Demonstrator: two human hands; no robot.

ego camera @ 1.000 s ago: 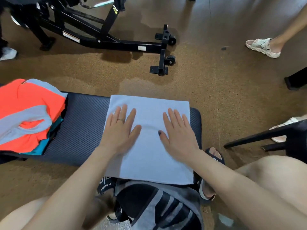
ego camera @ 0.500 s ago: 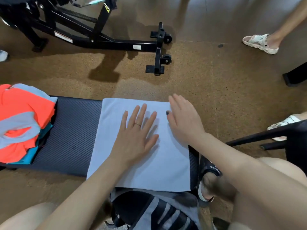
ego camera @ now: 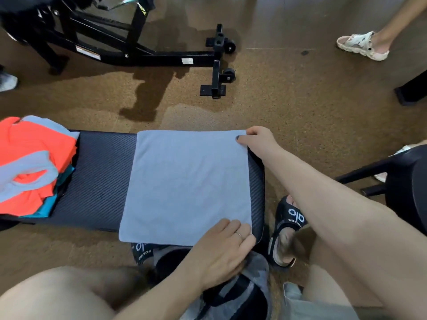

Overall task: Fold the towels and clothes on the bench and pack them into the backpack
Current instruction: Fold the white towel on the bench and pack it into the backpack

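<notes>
1. Towel (ego camera: pixel 187 185), pale blue, lies flat on the right end of the desk (ego camera: pixel 97 181); the right hand (ego camera: pixel 256 137) pinches its far right corner, and the left hand (ego camera: pixel 221 248) has curled fingers on its near right corner.
2. Folding looks to be the step in hand; next, both corners likely need carrying leftward together, edges matched.
3. Orange and grey clothes (ego camera: pixel 30 162) wait at the desk's left end.
4. The backpack (ego camera: pixel 233 294) sits below, between the knees.
5. Brown floor (ego camera: pixel 312 107) carries a black equipment frame (ego camera: pixel 161 56).
</notes>
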